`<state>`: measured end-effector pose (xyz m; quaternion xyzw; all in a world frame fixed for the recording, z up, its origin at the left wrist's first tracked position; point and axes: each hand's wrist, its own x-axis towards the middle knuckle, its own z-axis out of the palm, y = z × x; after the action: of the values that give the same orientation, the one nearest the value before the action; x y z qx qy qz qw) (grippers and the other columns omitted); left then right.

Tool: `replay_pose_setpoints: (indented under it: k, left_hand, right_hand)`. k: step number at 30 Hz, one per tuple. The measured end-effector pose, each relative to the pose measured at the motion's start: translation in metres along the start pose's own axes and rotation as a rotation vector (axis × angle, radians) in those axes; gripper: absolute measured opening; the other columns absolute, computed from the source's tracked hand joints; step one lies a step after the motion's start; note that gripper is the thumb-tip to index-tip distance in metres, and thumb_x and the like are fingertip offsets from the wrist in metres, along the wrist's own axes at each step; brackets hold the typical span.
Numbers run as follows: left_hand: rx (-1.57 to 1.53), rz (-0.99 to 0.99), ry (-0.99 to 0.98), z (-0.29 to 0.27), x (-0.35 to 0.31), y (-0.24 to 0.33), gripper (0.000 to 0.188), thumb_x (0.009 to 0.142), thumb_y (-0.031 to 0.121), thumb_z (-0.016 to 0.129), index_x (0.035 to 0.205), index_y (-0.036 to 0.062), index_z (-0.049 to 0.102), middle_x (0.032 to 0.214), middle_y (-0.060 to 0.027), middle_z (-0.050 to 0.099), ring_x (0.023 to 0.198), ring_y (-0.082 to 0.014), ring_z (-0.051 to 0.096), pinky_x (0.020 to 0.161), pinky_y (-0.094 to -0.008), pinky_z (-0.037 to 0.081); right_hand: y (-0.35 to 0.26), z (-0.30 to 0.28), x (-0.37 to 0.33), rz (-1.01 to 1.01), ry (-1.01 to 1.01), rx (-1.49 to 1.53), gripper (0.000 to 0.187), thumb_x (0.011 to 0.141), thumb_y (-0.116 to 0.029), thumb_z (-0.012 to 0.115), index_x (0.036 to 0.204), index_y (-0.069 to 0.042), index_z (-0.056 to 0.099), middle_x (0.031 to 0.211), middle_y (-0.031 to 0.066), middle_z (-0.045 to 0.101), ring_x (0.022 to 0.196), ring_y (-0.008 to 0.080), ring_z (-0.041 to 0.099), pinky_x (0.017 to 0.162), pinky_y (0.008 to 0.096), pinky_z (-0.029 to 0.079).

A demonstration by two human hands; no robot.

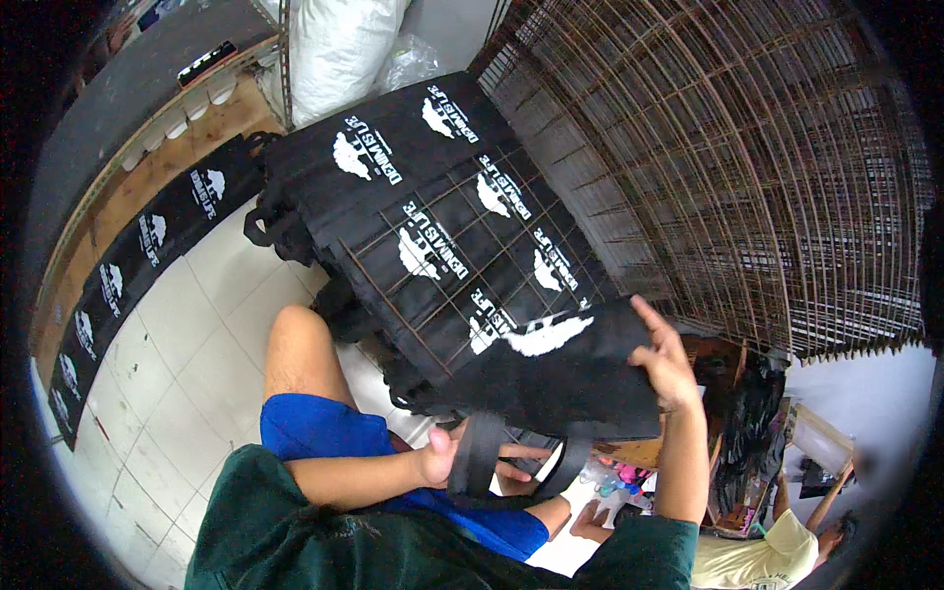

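Two hands on one black tote bag (565,379): left hand (454,457) fingers curled around its strap (475,454), right hand (667,366) fingers open, flat on its right edge, wire rack (747,177) beyond.

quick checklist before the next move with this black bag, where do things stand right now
1. Left hand grips the bag's strap: ok.
2. Right hand lies open on the edge of the black bag, not clamped: not ok.
3. Bag rests flat on the wire rack: cannot tell.
4. Printed side faces up: ok.
5. Other printed bags lie in rows on the rack: ok.
6. Another person sits apart from the bag: ok.
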<state>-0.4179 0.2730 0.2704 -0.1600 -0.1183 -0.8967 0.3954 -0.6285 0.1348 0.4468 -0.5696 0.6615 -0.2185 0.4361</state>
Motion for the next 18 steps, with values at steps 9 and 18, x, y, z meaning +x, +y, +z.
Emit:
replay_pose_setpoints:
  k: [9, 18]
  left_hand:
    - [0.313, -0.421, 0.754, -0.023, 0.007, 0.052, 0.038, 0.094, 0.019, 0.043, 0.127, 0.0066, 0.028, 0.092, -0.0123, 0.063, 0.056, -0.0139, 0.056, 0.052, -0.0270, 0.049]
    - [0.734, -0.370, 0.531, -0.057, 0.039, 0.138, 0.070, 0.096, 0.014, 0.038, 0.138, 0.0268, -0.016, 0.097, -0.0122, 0.062, 0.052, -0.0119, 0.054, 0.050, -0.0267, 0.050]
  right_hand:
    - [0.100, 0.001, 0.027, 0.187, 0.018, -0.218, 0.069, 0.067, 0.009, 0.049, 0.134, 0.002, 0.033, 0.134, 0.0191, 0.041, 0.126, 0.0241, 0.037, 0.104, 0.0309, 0.026]
    - [0.127, 0.040, 0.092, -0.094, 0.146, -0.003, 0.075, 0.064, 0.015, 0.045, 0.136, 0.001, 0.030, 0.135, 0.0161, 0.040, 0.122, 0.0223, 0.041, 0.102, 0.0299, 0.029]
